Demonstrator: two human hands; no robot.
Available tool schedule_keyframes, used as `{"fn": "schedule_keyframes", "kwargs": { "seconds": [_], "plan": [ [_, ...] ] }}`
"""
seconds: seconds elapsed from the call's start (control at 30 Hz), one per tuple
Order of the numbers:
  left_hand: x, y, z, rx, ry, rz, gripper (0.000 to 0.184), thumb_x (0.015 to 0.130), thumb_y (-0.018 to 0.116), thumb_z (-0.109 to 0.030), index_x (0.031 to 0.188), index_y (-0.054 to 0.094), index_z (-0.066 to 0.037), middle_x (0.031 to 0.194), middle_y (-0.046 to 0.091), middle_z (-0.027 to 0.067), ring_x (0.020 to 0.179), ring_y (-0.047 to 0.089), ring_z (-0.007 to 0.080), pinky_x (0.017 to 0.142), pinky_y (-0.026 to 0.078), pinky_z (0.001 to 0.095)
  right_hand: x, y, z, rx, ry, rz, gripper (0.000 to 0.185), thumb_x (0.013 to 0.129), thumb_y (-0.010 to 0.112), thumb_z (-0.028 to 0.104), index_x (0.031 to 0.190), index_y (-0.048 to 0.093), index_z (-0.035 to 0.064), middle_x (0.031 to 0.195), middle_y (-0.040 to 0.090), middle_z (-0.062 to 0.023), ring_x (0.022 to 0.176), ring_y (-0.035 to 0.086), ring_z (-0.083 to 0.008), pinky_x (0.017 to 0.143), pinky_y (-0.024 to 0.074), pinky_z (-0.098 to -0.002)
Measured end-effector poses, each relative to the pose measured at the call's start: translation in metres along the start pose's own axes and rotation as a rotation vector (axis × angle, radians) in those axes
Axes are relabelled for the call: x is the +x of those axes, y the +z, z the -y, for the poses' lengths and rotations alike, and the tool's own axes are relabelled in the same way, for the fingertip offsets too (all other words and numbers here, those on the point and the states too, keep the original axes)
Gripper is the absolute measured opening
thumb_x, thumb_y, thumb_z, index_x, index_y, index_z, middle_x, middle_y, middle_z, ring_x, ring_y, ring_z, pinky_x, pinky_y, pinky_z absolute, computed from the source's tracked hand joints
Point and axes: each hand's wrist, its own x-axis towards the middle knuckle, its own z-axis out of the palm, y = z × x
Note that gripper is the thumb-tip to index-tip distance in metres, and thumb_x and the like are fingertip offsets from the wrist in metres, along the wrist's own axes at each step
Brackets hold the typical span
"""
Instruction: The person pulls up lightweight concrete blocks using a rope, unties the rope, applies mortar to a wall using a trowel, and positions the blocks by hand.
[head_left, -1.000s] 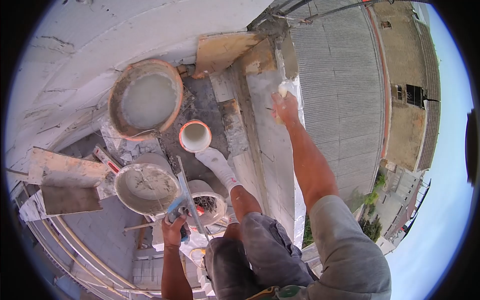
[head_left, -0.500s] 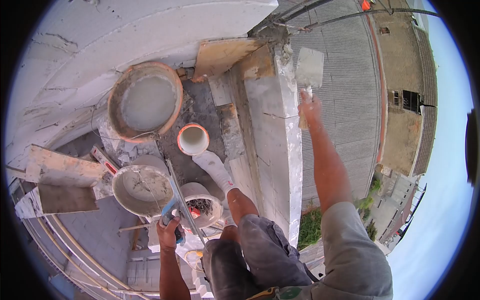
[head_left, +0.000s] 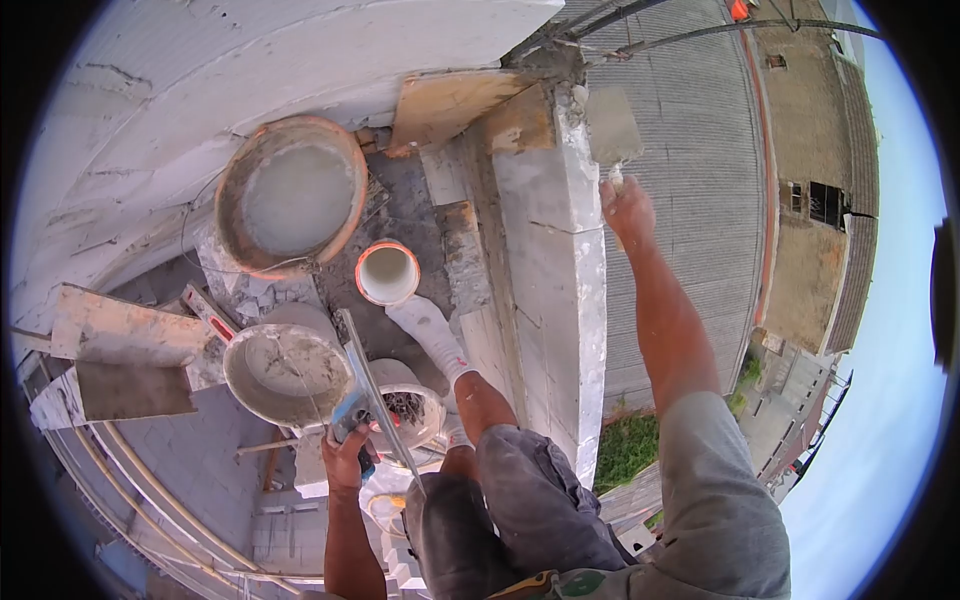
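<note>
My right hand (head_left: 629,212) is wrapped round the handle of a flat, square-bladed trowel (head_left: 614,125), on the outer side of a white block wall (head_left: 545,225). The blade points away from me, beside the wall's top end. At lower left, my left hand (head_left: 345,460) grips the blue handle of a long, narrow metal-edged tool (head_left: 378,400). That tool slants across a white bucket (head_left: 425,410) with dark pieces inside. Close to its far end stands a mortar-smeared bucket (head_left: 285,375).
A large round tub (head_left: 298,197) of pale liquid stands at upper left. An orange-rimmed bucket (head_left: 388,274) is beside my foot. Boards (head_left: 130,335) and a red level (head_left: 210,314) lie left. Metal bars cross the top; a corrugated roof (head_left: 675,200) lies beyond the wall.
My right hand has moved from the wall's face to its outer side, and the trowel blade has come into clear view. My left hand has shifted only slightly.
</note>
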Motion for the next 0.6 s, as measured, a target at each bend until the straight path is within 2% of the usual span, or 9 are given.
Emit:
{"fn": "schedule_keyframes", "kwargs": {
  "seconds": [0.27, 0.33, 0.43, 0.5, 0.57, 0.6],
  "plan": [
    [0.009, 0.004, -0.022, -0.064, 0.080, -0.031, 0.022, 0.077, 0.063, -0.021, 0.085, 0.057, -0.002, 0.055, 0.053, 0.0055, 0.041, 0.051, 0.0143, 0.041, 0.044, 0.0266, -0.005, 0.014, 0.005, 0.024, 0.021, -0.118, 0.042, 0.086, 0.055, 0.042, 0.098, 0.056, 0.0022, 0.081, 0.065, -0.0237, 0.077, 0.063, -0.0431, 0.069, 0.0498, -0.0514],
    [0.012, 0.009, -0.025, -0.079, 0.115, -0.069, 0.022, 0.077, 0.063, -0.024, 0.083, 0.054, -0.005, 0.053, 0.050, 0.0048, 0.039, 0.050, 0.0150, 0.038, 0.045, 0.0277, -0.007, 0.032, -0.009, -0.078, -0.077, -0.264, 0.044, 0.087, 0.056, 0.042, 0.102, 0.058, 0.0014, 0.080, 0.065, -0.0229, 0.076, 0.063, -0.0420, 0.067, 0.0502, -0.0516],
    [0.023, 0.007, -0.020, -0.149, 0.120, -0.069, 0.022, 0.079, 0.063, -0.024, 0.085, 0.053, -0.005, 0.055, 0.051, 0.0049, 0.042, 0.052, 0.0152, 0.040, 0.047, 0.0286, -0.010, 0.045, -0.019, -0.099, -0.153, -0.373, 0.050, 0.087, 0.056, 0.043, 0.109, 0.059, -0.0010, 0.080, 0.065, -0.0216, 0.074, 0.064, -0.0404, 0.068, 0.0512, -0.0509],
    [0.027, 0.010, -0.025, -0.195, 0.078, -0.071, 0.021, 0.081, 0.062, -0.021, 0.090, 0.058, -0.004, 0.057, 0.054, 0.0044, 0.046, 0.053, 0.0133, 0.043, 0.044, 0.0265, -0.010, 0.044, -0.024, -0.031, -0.184, -0.363, 0.052, 0.087, 0.056, 0.042, 0.109, 0.058, -0.0042, 0.080, 0.065, -0.0226, 0.075, 0.063, -0.0417, 0.068, 0.0510, -0.0503],
    [0.036, 0.004, -0.028, -0.329, 0.031, 0.086, 0.025, 0.082, 0.060, -0.024, 0.095, 0.059, -0.003, 0.065, 0.059, 0.0056, 0.053, 0.058, 0.0159, 0.049, 0.048, 0.0275, -0.005, 0.057, -0.046, -0.135, -0.379, -0.460, 0.045, 0.087, 0.057, 0.039, 0.103, 0.057, -0.0032, 0.080, 0.063, -0.0242, 0.074, 0.061, -0.0438, 0.064, 0.0490, -0.0506],
    [0.039, 0.007, -0.031, -0.433, 0.022, 0.067, 0.027, 0.083, 0.059, -0.025, 0.097, 0.060, -0.003, 0.070, 0.061, 0.0062, 0.058, 0.060, 0.0168, 0.053, 0.049, 0.0280, -0.015, 0.045, -0.033, -0.043, -0.251, -0.369, 0.042, 0.088, 0.057, 0.038, 0.098, 0.056, -0.0023, 0.079, 0.063, -0.0248, 0.073, 0.060, -0.0447, 0.063, 0.0474, -0.0514]
  ]
}}
